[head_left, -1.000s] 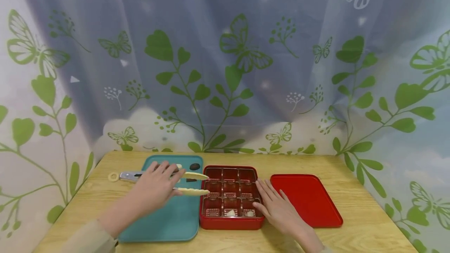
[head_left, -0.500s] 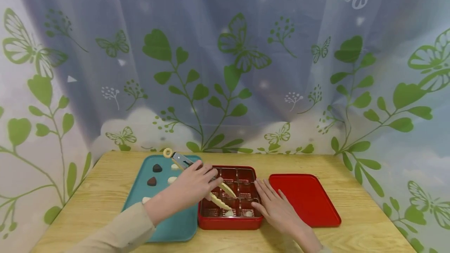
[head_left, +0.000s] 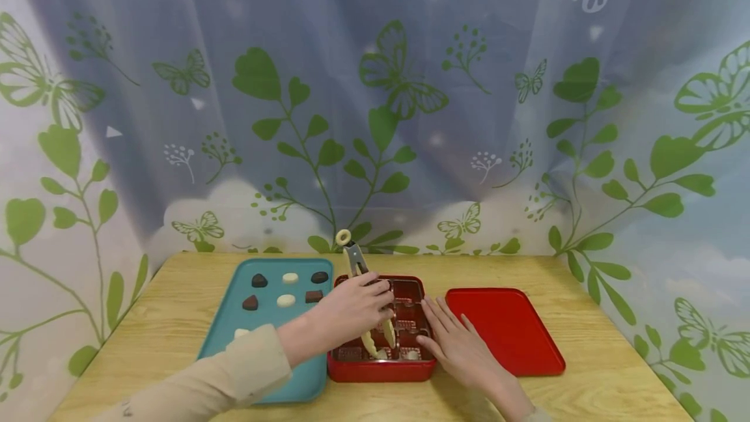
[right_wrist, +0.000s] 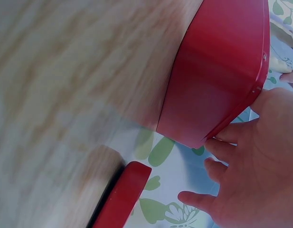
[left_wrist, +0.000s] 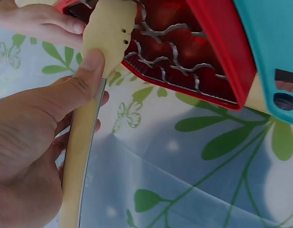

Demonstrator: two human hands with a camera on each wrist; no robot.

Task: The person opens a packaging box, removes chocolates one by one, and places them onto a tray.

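Observation:
My left hand (head_left: 354, 308) holds a pair of kitchen tongs (head_left: 355, 256) with cream-coloured arms and a ring at the top. Their tips point down into the front middle compartment of a red divided box (head_left: 381, 372), right at a small white piece (head_left: 382, 355). Another white piece (head_left: 412, 355) lies in the front right compartment. In the left wrist view the thumb presses along one tong arm (left_wrist: 84, 142), above its wide scalloped tip. My right hand (head_left: 459, 344) rests against the box's right rim with fingers extended; the right wrist view shows them along the red side wall (right_wrist: 215, 66).
Left of the box lies a blue tray (head_left: 275, 386) bearing several dark and white chocolates, among them a white one (head_left: 286, 301) and a dark rectangular one (head_left: 314, 296). A red lid (head_left: 506, 331) lies to the right. A patterned curtain hangs behind the wooden table (head_left: 609, 383).
My left hand has carried the tongs rightward from over the blue tray into the box, turning them steeper, tips down at the front middle compartment. My right hand stays at the box's rim.

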